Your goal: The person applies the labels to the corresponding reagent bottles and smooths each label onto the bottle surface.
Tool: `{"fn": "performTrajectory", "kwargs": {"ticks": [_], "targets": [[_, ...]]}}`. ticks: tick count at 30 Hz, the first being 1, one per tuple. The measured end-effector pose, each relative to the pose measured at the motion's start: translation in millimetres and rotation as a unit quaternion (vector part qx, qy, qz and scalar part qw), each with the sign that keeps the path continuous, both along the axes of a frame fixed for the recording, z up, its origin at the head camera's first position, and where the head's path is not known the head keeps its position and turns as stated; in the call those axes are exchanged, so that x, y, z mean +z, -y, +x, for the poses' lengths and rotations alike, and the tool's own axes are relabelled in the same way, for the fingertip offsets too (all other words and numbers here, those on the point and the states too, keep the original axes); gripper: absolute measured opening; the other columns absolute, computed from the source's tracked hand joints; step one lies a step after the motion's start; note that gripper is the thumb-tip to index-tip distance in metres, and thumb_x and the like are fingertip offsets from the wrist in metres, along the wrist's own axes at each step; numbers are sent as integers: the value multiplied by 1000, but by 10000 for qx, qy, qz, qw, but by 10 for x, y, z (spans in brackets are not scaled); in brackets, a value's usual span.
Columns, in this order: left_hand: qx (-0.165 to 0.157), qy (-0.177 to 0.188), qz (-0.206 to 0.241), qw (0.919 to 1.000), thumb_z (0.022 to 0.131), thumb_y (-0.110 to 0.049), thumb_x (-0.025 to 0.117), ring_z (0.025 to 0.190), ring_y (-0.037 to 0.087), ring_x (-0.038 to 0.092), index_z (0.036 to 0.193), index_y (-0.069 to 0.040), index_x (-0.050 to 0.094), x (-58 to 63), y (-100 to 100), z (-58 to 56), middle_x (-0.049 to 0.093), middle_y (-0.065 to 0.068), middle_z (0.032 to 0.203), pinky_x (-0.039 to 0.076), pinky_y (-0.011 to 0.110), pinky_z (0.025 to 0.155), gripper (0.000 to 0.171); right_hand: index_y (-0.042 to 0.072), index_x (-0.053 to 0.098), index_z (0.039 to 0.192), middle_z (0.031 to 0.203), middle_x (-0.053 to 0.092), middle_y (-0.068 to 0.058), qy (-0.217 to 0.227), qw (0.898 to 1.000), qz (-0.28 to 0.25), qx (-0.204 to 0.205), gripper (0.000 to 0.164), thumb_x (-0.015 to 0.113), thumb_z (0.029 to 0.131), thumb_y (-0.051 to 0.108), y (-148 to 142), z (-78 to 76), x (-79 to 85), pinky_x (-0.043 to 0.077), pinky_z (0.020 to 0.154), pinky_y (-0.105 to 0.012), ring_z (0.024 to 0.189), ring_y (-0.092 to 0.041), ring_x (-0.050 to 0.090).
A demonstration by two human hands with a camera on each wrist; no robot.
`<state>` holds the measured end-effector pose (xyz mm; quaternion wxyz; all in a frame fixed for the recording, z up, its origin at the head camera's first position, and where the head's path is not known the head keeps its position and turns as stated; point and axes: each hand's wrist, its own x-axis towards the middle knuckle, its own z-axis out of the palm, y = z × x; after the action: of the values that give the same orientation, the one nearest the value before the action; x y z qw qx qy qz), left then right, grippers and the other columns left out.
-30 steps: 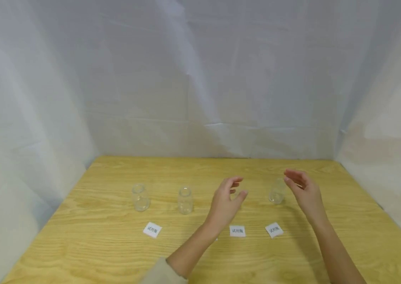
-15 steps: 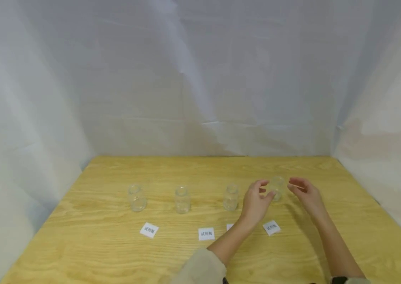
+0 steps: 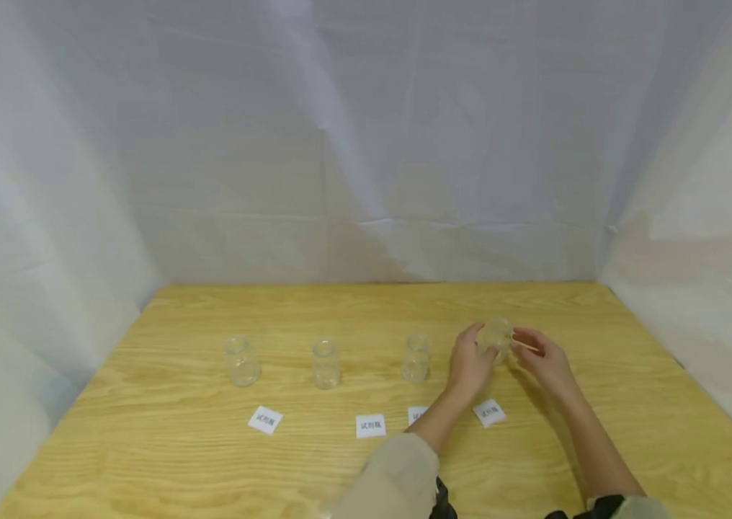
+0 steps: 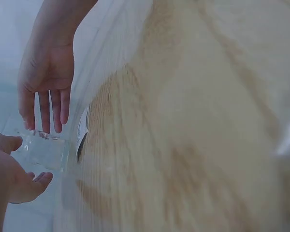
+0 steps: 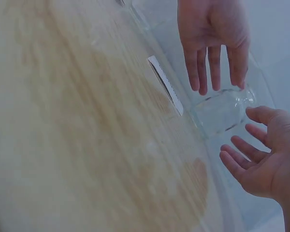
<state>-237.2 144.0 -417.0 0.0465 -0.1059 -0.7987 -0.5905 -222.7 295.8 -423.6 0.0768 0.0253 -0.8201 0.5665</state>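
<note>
A small clear glass bottle [image 3: 501, 334] stands upright at the right end of a row, between my two hands. My left hand [image 3: 470, 366] is on its left side, thumb and fingers spread around it, fingertips right at the glass. From the right, my right hand [image 3: 544, 364] reaches in with relaxed fingers, tips close against the bottle's upper part. In the right wrist view the left hand [image 5: 215, 29] has straight fingers pointing at the bottle [image 5: 220, 115], and the right thumb lies near its neck. Neither hand's fingers are curled round the glass.
Further left stand three more clear glass bottles, the nearest one [image 3: 416, 358] beside my left hand. White cards with printed characters lie in front of the row, one card [image 3: 489, 413] before the rightmost bottle. White sheeting [image 3: 243, 180] surrounds the wooden table [image 3: 178, 454].
My left hand has moved right, past the third bottle, to the rightmost one. My right hand has come slightly left, closing in on the same bottle. The head view has shifted a little.
</note>
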Motion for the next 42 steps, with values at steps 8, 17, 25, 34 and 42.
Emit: {"fn": "performTrajectory", "kwargs": {"ticks": [8, 17, 25, 34, 42], "targets": [[259, -131, -55, 9996, 82, -11, 70, 97, 23, 58, 119, -7, 60, -62, -61, -83, 59, 9, 114, 47, 30, 81, 39, -6, 38, 134, 130, 43, -27, -34, 9999, -158, -44, 50, 53, 95, 21, 69, -14, -57, 46, 85, -30, 105, -16, 51], [342, -87, -168, 9992, 80, -7, 70, 92, 18, 58, 114, -9, 63, -92, -80, -119, 61, 5, 107, 48, 26, 76, 35, -10, 40, 130, 123, 44, -32, -70, 9986, -499, -157, 43, 52, 94, 10, 147, -38, -66, 48, 83, -28, 86, 3, 54], [348, -128, 31, 9993, 79, -4, 70, 92, 20, 58, 113, -7, 63, -104, -48, -87, 61, 6, 107, 48, 25, 76, 34, -10, 42, 128, 121, 46, -32, -62, 9984, -526, -214, 40, 53, 94, 10, 179, -25, -81, 49, 79, -25, 85, 2, 55], [248, -118, 105, 9996, 79, -3, 70, 90, 19, 57, 112, -6, 63, -90, 1, -39, 61, 6, 108, 47, 23, 72, 34, -10, 40, 129, 123, 44, -31, 73, 9983, -566, -109, 42, 51, 95, 13, 184, 19, -74, 48, 82, -26, 91, -5, 56], [177, -148, 31, 9997, 78, -3, 71, 86, 17, 58, 109, -6, 63, -109, 46, 2, 62, 6, 106, 47, 24, 72, 33, -9, 41, 128, 123, 45, -29, 135, 9983, -554, -73, 42, 53, 94, 12, 208, 100, -73, 48, 83, -28, 90, -1, 55]]}}
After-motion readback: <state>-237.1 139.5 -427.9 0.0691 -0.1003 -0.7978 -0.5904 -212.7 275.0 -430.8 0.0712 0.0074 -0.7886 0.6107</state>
